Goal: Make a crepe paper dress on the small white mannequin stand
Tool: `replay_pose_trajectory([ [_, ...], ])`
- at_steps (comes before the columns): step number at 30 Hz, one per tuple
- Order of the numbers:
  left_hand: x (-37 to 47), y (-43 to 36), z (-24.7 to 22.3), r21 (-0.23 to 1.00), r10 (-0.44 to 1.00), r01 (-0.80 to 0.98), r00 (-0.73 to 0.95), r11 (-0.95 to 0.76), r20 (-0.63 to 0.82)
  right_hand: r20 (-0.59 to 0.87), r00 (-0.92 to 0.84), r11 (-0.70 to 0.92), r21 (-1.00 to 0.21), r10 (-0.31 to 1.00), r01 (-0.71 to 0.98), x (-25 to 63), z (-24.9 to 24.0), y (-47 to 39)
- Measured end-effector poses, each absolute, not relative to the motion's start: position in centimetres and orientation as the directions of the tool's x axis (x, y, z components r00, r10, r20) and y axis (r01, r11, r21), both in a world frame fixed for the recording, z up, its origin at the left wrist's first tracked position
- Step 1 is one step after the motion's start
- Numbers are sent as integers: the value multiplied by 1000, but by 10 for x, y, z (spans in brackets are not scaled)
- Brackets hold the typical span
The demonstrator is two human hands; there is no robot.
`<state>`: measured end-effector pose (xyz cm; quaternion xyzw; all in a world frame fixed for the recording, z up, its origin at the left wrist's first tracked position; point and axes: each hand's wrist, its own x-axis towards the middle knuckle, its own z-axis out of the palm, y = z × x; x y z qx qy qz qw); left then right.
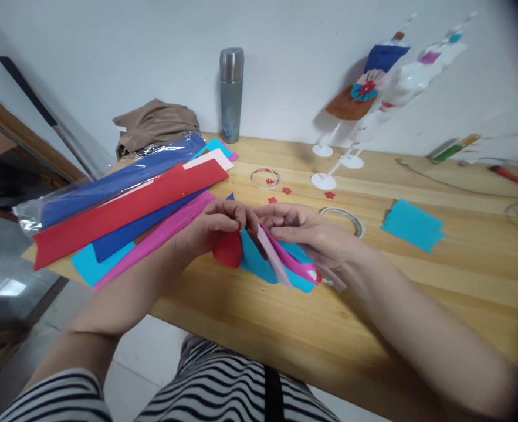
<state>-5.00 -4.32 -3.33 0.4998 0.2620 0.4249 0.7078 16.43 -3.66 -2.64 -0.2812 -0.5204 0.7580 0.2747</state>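
Observation:
Over the near part of the table, a bundle of crepe paper pieces [259,261] in red, blue, pale pink and magenta hangs between my two hands. My left hand [226,225] pinches its upper left end, beside the red piece. Bent fingers of my right hand [300,228] grip the bundle's upper right side, thumb along the magenta strip. A small white and red part [318,276] shows at the lower right end; what it belongs to is hidden. Just behind my hands lie small red paper flowers [287,191] and a roll of tape [342,218].
Long crepe paper strips [131,214] and a clear plastic bag [30,214] lie left. A thermos [231,97] stands at the wall beside brown cloth [157,126]. Decorated white stands [323,181], a blue paper piece [413,225], a green-handled cutter [456,148] and cables [434,183] are right.

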Motion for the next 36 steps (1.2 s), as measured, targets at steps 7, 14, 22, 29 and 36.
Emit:
replay_pose_trajectory([
  [7,-56,-40,-40,946,841,-309,534,99,87,-170,-536,-198,-980,827,6,167,-24,-34],
  [14,-65,-41,-32,970,598,-236,770,-58,223,-98,-573,-89,-995,813,43,163,-22,-43],
  [22,-60,-42,-33,940,576,-341,763,-29,294,51,-544,69,-997,837,14,152,-22,-52],
  [29,-53,-43,-29,888,734,-450,634,95,243,480,-410,541,-840,776,42,147,-28,-63],
  [36,-48,-47,-29,873,747,-461,634,158,199,619,-369,668,-744,694,9,143,-38,-65],
])
